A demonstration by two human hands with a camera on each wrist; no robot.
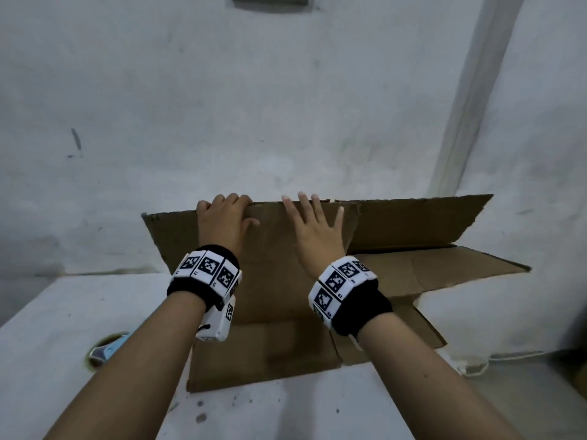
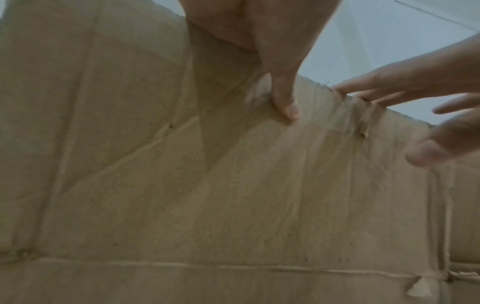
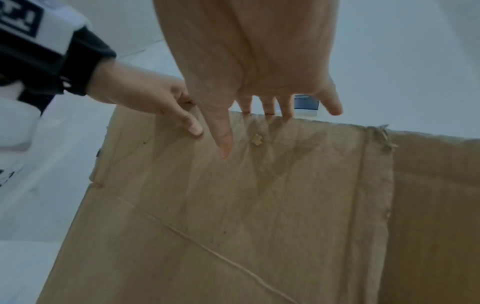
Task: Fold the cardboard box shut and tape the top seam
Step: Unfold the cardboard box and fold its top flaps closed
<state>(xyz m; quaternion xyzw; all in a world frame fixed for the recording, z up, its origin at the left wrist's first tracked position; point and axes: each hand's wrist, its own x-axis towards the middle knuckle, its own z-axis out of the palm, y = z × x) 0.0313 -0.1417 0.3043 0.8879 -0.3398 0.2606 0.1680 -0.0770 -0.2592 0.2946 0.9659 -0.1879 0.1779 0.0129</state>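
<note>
A brown cardboard box (image 1: 270, 354) stands on a white table, its flaps open. One tall flap (image 1: 273, 249) stands upright in front of me. My left hand (image 1: 225, 214) grips its top edge: the fingers curl over the far side and the thumb (image 2: 285, 100) presses the near face. My right hand (image 1: 313, 227) lies flat on the same flap beside it, fingers straight and spread. Its fingertips (image 1: 301, 198) reach just past the top edge and its thumb (image 3: 223, 142) rests on the cardboard. Another flap (image 1: 413, 220) stands to the right, and a third (image 1: 444, 268) lies lower, sticking out.
The white table (image 1: 63, 328) meets a grey-white wall (image 1: 286, 106) close behind the box. A light blue and white object (image 1: 108, 347) on a brownish ring lies on the table at the left, partly hidden by my left forearm.
</note>
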